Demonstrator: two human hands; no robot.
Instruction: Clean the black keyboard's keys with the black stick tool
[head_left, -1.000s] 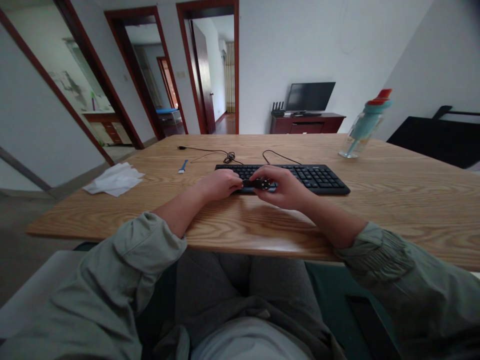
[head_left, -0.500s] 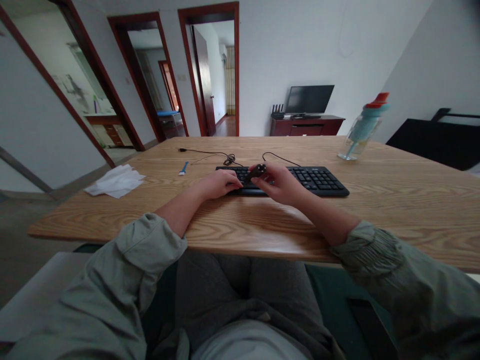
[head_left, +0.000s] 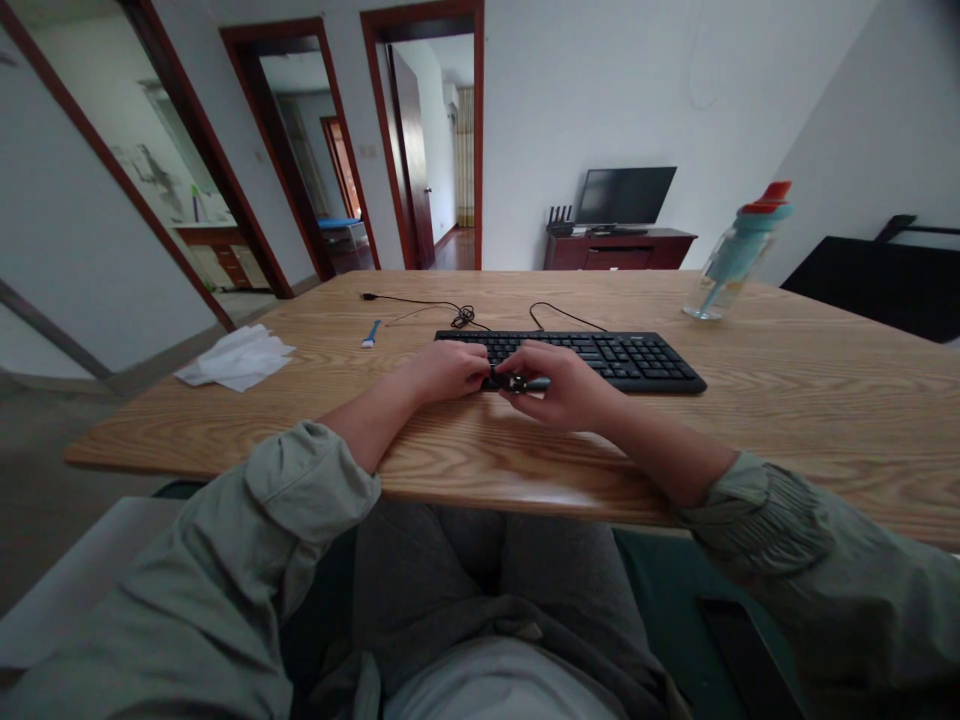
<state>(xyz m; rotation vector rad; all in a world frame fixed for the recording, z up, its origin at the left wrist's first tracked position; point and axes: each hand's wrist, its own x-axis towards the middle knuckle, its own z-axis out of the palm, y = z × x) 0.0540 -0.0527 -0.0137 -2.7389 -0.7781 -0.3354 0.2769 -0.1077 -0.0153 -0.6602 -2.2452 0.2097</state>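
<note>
A black keyboard (head_left: 637, 362) lies on the wooden table in front of me. My left hand (head_left: 452, 370) rests over its left front part, fingers curled together; what they hold, if anything, is hidden. In my right hand (head_left: 566, 388) is a small black tube-shaped tool (head_left: 510, 381) with a shiny end, gripped between thumb and fingers. It lies low over the keyboard's front edge, close to my left fingertips. I cannot make out its far end or whether it touches the keys.
On the table (head_left: 480, 460), a blue-and-white small brush (head_left: 372, 334) and crumpled white tissue (head_left: 236, 358) lie to the left. A cable with a knot (head_left: 463, 316) runs behind the keyboard. A water bottle (head_left: 735, 255) stands at the back right. A phone (head_left: 750, 655) lies beside my lap.
My right hand has come down and nearer to me, tipping the black tool from raised to almost flat. My left hand stays at about the same place on the keyboard.
</note>
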